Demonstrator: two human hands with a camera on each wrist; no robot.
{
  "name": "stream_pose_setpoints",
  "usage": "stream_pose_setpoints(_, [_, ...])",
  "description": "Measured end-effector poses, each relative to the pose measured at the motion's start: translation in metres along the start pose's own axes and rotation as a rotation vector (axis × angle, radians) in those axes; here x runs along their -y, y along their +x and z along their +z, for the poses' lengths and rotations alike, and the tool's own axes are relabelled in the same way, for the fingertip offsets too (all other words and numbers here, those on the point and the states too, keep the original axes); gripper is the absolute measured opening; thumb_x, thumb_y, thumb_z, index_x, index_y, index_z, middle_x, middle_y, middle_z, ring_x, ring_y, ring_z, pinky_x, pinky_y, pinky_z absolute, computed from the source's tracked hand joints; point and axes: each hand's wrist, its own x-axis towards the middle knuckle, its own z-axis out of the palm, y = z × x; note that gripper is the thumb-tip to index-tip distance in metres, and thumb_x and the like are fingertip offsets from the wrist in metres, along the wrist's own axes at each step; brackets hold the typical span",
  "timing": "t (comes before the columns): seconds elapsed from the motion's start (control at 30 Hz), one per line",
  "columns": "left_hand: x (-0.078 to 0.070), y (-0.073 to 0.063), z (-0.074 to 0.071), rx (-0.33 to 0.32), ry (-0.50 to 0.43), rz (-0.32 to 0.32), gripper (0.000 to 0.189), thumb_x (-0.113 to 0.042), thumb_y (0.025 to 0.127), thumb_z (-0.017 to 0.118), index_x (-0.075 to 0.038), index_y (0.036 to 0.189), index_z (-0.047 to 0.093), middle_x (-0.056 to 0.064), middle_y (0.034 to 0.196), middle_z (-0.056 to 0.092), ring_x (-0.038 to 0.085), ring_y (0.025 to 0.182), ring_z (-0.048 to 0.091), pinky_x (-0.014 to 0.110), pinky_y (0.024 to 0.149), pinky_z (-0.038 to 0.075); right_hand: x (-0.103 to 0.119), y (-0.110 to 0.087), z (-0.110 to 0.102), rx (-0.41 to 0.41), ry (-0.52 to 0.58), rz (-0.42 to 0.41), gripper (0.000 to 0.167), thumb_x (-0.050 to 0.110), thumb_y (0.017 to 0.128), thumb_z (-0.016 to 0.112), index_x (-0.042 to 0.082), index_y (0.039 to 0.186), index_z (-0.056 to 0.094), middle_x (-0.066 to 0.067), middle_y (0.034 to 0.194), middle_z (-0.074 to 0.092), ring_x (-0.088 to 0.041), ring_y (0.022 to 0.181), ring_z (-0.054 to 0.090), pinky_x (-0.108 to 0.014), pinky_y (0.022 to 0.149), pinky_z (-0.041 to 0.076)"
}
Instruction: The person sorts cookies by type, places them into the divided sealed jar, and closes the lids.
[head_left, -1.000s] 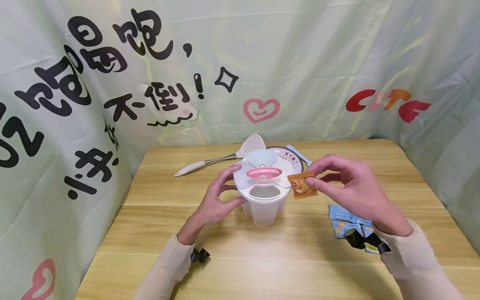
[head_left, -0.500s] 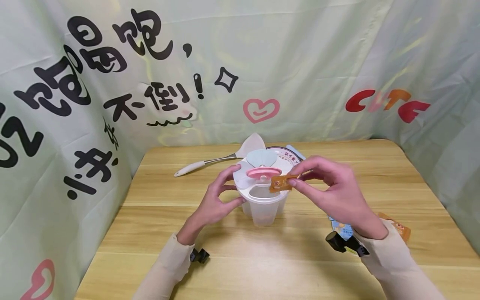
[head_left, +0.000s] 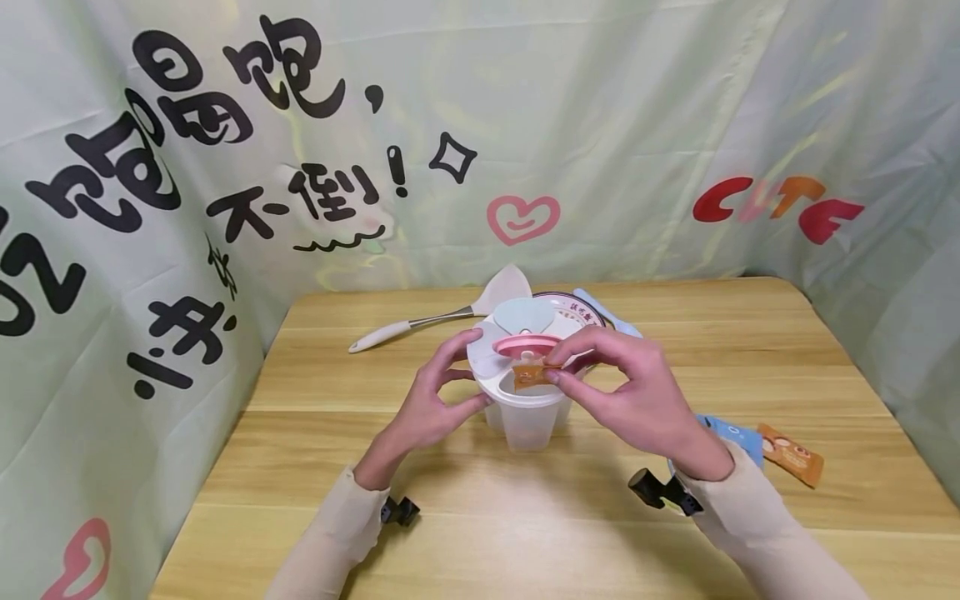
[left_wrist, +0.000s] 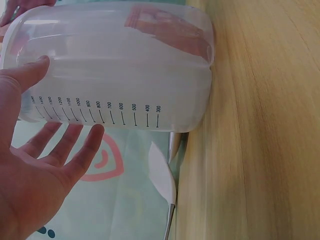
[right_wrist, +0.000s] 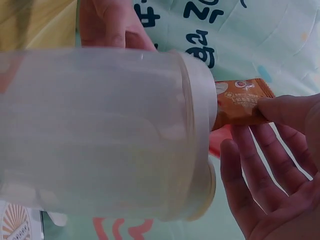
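A clear plastic canister (head_left: 528, 427) stands upright mid-table, its white lid (head_left: 486, 367) having a raised pink flap (head_left: 513, 344) and an opening at the front. My left hand (head_left: 429, 407) grips its left side near the lid, thumb in front and fingers behind. Between thumb and fingertips, my right hand (head_left: 626, 387) pinches a small orange packet (head_left: 528, 377) at the lid opening. In the right wrist view the near end of this packet (right_wrist: 242, 102) sticks out past the rim. Through the canister wall, the left wrist view shows a reddish-brown packet (left_wrist: 172, 31) inside at the bottom.
Blue packets (head_left: 738, 435) and another orange packet (head_left: 792, 456) lie to the right, partly behind my right wrist. A white spatula (head_left: 504, 290), a printed plate (head_left: 573, 307) and a light-blue handle (head_left: 609, 317) lie behind the canister, before the printed curtain.
My right hand has moved left with the orange packet, from beside the lid to its front opening. The left hand keeps its hold. The orange packet at right has come into view.
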Motion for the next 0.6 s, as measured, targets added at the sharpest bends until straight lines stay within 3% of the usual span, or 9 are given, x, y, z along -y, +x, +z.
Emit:
stream_pose_setpoints(0.13, [-0.0008,-0.0001,0.0006,-0.001,0.003,0.000,0.087,0.006,0.089,0.085,-0.012,0.163,0.044,0.013,0.169,0.048,0.040,0.141,0.061,0.045,0.103,0.066,-0.0013,-0.0004,0.0029,0.003,-0.009,-0.019,0.035,-0.014,0.083,0.086,0.011,0.105,0.078,0.000,0.098,0.080,-0.008,0.090,0.076,-0.025,0.080,0.067])
stream_pose_setpoints(0.33, [0.0002,-0.0003,0.0009,-0.001,-0.008,0.003,0.086,0.007,0.089,0.084,-0.011,0.163,0.044,0.013,0.169,0.047,0.040,0.141,0.061,0.054,0.102,0.066,-0.0020,-0.0031,0.0032,0.006,-0.035,-0.013,0.035,-0.011,0.080,0.090,0.010,0.105,0.077,0.001,0.099,0.079,-0.008,0.090,0.075,-0.024,0.080,0.067])
stream_pose_setpoints(0.6, [-0.0001,-0.0004,0.0004,-0.009,-0.012,0.015,0.086,0.008,0.088,0.085,-0.010,0.162,0.045,0.014,0.168,0.049,0.039,0.140,0.062,0.054,0.100,0.066,-0.0025,-0.0074,-0.0003,-0.001,-0.034,-0.026,0.034,-0.012,0.079,0.090,0.010,0.102,0.077,-0.002,0.098,0.079,-0.008,0.089,0.072,-0.022,0.082,0.065])
